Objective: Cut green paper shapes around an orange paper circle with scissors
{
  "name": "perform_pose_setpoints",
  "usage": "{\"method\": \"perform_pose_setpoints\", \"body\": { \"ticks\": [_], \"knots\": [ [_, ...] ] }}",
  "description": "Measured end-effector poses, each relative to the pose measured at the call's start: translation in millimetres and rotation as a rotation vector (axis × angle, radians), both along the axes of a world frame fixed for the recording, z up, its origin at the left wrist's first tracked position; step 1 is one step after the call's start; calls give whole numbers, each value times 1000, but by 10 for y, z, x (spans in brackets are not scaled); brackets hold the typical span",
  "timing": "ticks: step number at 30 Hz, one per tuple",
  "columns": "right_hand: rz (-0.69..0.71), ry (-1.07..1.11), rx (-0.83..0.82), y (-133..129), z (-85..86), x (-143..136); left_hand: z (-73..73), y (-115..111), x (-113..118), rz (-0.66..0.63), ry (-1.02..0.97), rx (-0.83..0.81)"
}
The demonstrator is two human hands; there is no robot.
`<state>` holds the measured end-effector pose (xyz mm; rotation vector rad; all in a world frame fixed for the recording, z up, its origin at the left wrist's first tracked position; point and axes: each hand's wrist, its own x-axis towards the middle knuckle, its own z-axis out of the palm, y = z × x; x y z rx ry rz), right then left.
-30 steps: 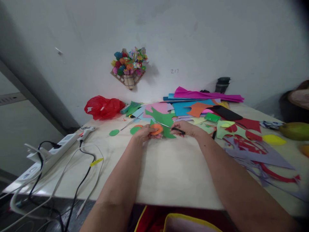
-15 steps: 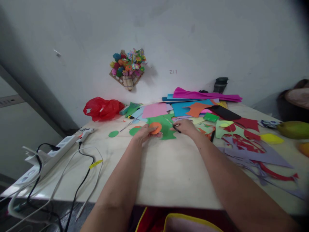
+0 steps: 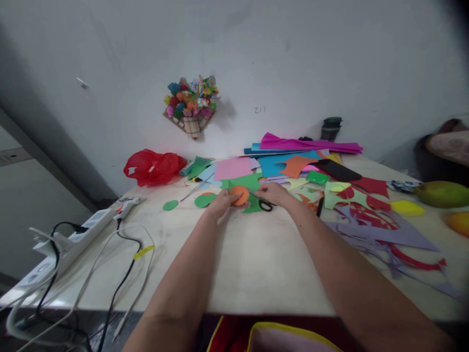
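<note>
My left hand (image 3: 222,203) pinches an orange paper disc (image 3: 240,195) at its left edge, over a green paper sheet (image 3: 252,182). My right hand (image 3: 274,193) is closed just right of the disc, its fingertips at the green paper. Black-handled scissors (image 3: 266,205) lie under or against the right fingers; whether they are gripped is hard to see. Left of my left hand, a green disc (image 3: 205,199) partly covers something orange, and a smaller green disc (image 3: 170,205) lies farther left.
A red plastic bag (image 3: 154,167) stands at the back left, near a power strip (image 3: 76,237) with cables. Coloured paper scraps (image 3: 377,215), a black phone (image 3: 337,169) and a green fruit (image 3: 441,194) are on the right.
My right hand has come slightly closer to the orange disc, and the scissors' handles have turned to sit below its fingers. The camera view has shifted a little.
</note>
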<state>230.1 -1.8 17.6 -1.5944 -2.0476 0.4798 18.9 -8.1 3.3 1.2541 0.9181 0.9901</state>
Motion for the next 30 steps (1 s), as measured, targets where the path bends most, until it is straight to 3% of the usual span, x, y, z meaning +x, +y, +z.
{"method": "perform_pose_setpoints", "body": {
  "ticks": [4, 7, 16, 23, 30],
  "knots": [
    [125, 442, -107, -49, -17, -152, -22, 9, 36, -32, 53, 36],
    [159, 600, -163, -81, -37, -242, -40, 14, 50, -66, 63, 59],
    [82, 694, -175, -49, -87, -316, -31, 5, 68, -65, -10, 8],
    [-26, 821, -181, -71, -55, -361, 10, 65, 28, -107, -122, -155],
    [-83, 913, -206, -114, -58, -424, -101, 65, 67, 58, -109, -73]
  ]
}}
